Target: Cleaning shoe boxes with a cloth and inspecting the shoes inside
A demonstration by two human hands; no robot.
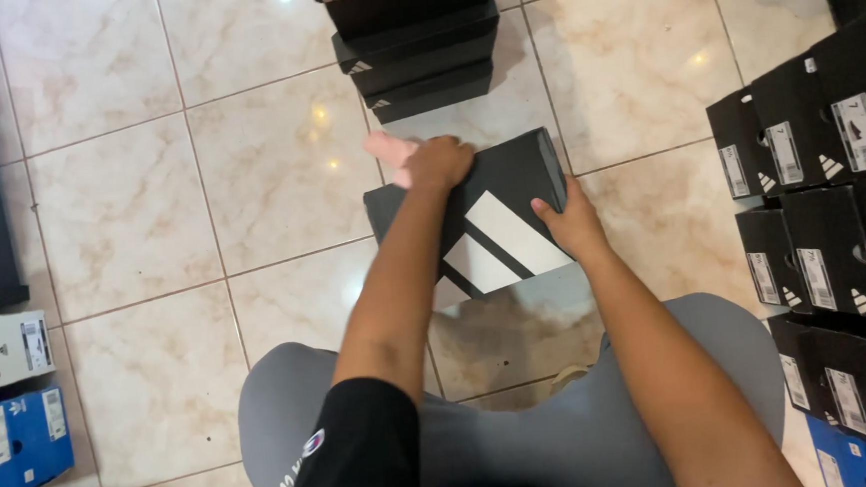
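Person's crouched over the tiled floor (131, 222) w/ a black shoebox (481, 215) held lid-up betw. both hands. Left hand (438, 163) clamps the far-left corner, fingers curled over the edge; right hand (572, 223) grips the near-right edge. A stack of black boxes (416, 44) stands just beyond; more boxes (831, 199) stacked at right. This box isn't on any stack yet.
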